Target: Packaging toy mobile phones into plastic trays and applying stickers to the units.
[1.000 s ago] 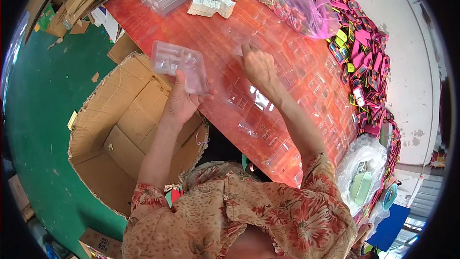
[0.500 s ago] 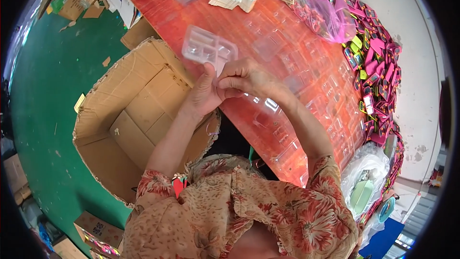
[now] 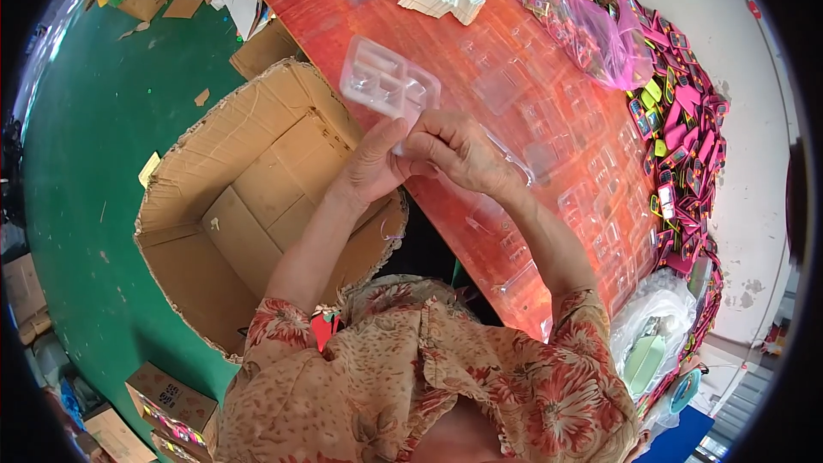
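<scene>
A clear plastic clamshell tray (image 3: 377,77) with moulded compartments is held up over the near left edge of the red table. My left hand (image 3: 375,163) is closed on its near end, thumb pointing up. My right hand (image 3: 459,153) is pressed up against the left one, fingers curled and pinching at the same spot. A clear curved edge shows beyond the right wrist; whether it belongs to this tray I cannot tell. The fingertips hide the pinched part.
Many clear trays lie over the red table (image 3: 317,13). Farther back are stacks of white cards (image 3: 441,0) and a pink plastic bag (image 3: 591,26). Pink toy phones (image 3: 686,137) heap up at the right. An open cardboard box (image 3: 249,197) stands at my left.
My right hand has turned and curled more tightly against my left hand. The tray remains held. The whole view has shifted slightly, with the scene moving right.
</scene>
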Tool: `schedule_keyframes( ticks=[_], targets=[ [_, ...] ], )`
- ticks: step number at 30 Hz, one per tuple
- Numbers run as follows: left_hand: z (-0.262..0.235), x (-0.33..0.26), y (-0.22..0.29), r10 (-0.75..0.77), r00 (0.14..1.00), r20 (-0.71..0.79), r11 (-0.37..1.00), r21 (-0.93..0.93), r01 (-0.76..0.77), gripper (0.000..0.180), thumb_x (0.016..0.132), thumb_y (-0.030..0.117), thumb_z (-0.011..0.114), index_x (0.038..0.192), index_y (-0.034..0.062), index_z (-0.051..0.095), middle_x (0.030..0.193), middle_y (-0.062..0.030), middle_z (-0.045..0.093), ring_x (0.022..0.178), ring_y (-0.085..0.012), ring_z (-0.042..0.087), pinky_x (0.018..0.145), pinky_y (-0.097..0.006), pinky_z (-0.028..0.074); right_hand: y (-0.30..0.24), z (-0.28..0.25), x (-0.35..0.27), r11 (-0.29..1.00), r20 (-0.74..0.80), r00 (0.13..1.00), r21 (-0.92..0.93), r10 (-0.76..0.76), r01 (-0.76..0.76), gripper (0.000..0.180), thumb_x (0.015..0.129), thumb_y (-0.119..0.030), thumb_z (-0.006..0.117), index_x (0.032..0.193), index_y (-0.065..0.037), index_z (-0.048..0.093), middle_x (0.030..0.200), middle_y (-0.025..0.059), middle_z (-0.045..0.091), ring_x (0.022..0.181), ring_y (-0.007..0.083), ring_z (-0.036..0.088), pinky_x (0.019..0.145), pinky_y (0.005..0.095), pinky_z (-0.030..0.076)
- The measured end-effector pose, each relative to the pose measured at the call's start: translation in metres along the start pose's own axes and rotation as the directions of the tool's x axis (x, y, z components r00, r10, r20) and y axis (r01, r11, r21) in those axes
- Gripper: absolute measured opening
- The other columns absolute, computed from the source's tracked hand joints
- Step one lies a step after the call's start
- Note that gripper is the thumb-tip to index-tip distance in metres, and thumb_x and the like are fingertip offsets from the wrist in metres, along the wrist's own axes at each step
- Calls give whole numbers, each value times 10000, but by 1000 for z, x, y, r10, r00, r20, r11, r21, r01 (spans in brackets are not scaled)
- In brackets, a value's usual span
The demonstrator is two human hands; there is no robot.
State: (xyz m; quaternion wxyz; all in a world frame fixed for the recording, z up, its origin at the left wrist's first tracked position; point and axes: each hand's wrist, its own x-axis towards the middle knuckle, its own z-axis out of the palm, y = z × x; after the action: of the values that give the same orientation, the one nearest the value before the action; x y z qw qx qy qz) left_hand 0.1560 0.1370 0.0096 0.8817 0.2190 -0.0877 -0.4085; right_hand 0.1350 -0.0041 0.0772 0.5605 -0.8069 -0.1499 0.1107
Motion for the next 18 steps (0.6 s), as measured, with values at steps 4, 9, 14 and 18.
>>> schedule_keyframes(
  ticks=[4,9,14,18],
  targets=[
    [0,4,-1,63,998,11,993,-99,-62,537,743,365,588,1134,51,394,1020,-86,514,890,-194,552,685,-333,520,5,6,-1,980,-170,984,197,47,-12,136,800,-106,503,741,13,533,637,79,524,549,117,512,479,268,413],
    [2,2,2,78,990,-116,996,-40,-83,464,770,314,560,1121,51,409,990,-94,536,858,-210,568,664,-340,521,4,3,0,992,-303,948,41,-99,117,125,809,-90,489,733,5,520,623,29,495,584,68,465,517,225,384],
    [-15,-9,4,44,999,1,985,-168,-43,411,785,278,529,1094,26,430,935,-135,561,794,-277,586,636,-349,517,-7,-18,1,975,-450,888,220,96,6,130,795,-86,504,692,-6,492,568,5,455,546,72,415,495,236,354],
    [-12,-8,8,75,994,-77,987,-134,-85,399,796,285,508,1085,19,436,929,-142,562,786,-296,584,638,-358,511,-3,-12,1,841,-430,795,-511,-428,177,89,745,-11,530,668,-17,486,593,19,436,514,84,422,450,221,343]
  ],
)
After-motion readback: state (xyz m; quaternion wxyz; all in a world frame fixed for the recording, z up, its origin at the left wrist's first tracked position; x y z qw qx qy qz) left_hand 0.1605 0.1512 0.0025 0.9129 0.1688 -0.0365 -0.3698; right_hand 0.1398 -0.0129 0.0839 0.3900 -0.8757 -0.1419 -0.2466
